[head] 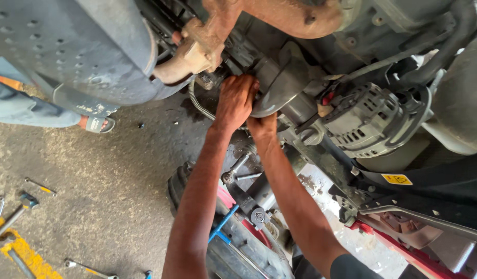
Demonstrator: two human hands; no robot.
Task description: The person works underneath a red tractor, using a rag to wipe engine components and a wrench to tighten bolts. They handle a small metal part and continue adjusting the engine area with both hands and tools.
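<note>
Both of my arms reach up into the machinery of a vehicle. My left hand (235,101) is curled over the edge of a grey rounded metal housing (280,88) and grips it. My right hand (263,127) presses against the lower edge of the same housing, just beneath and to the right of my left hand. Its fingers are hidden behind the housing and my left hand. A corrugated metal hose (199,104) curves down just left of my left wrist.
A ribbed grey alternator (367,121) sits right of the housing, with a rusty pipe (272,13) above. Another person's trouser leg and sandalled foot (96,124) stand at the left. A hammer (22,202) and spanners (40,185) lie on the concrete by a yellow line (27,257). A tyre (177,183) is below.
</note>
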